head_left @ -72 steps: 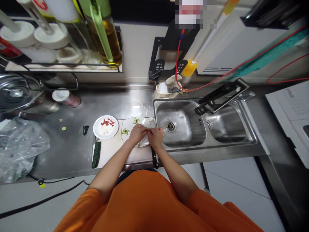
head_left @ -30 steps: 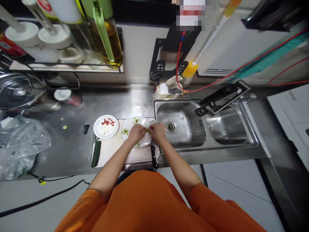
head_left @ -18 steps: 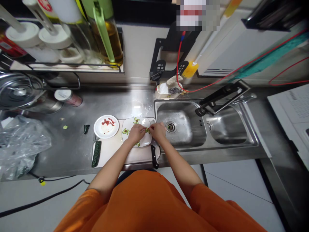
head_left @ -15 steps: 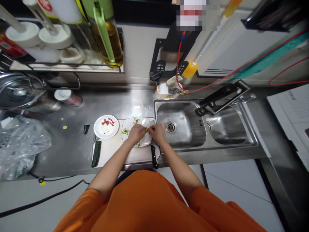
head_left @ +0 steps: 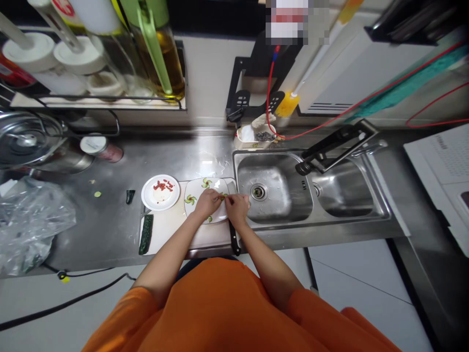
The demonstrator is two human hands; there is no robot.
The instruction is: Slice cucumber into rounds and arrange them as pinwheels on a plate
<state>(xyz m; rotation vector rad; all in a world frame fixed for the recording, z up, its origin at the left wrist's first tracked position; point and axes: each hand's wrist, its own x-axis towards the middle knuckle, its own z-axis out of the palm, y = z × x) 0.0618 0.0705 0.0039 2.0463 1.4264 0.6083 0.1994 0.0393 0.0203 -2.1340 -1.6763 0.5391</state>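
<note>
My left hand (head_left: 207,204) and my right hand (head_left: 237,210) meet above the right side of a white square plate (head_left: 195,187). Between their fingertips is a small piece of green cucumber slices (head_left: 223,196), pinched from both sides and partly hidden. Other cucumber fans lie on the plate, one (head_left: 206,183) at the top, another (head_left: 190,199) at the left, and a third partly covered under my left wrist. Left of it stands a round white plate (head_left: 145,194) with several small red berries (head_left: 163,186).
A white cutting board (head_left: 168,230) lies under the plates, bearing a cucumber length (head_left: 146,234). A black-handled knife (head_left: 234,238) sits beside my right wrist. A cucumber end (head_left: 130,196) is on the counter; a double sink (head_left: 278,210) is to the right, a plastic bag (head_left: 32,220) far left.
My right hand has shifted slightly left and down, closer to my left fingers, with its wrist now over part of the knife. The camera view has moved a little.
</note>
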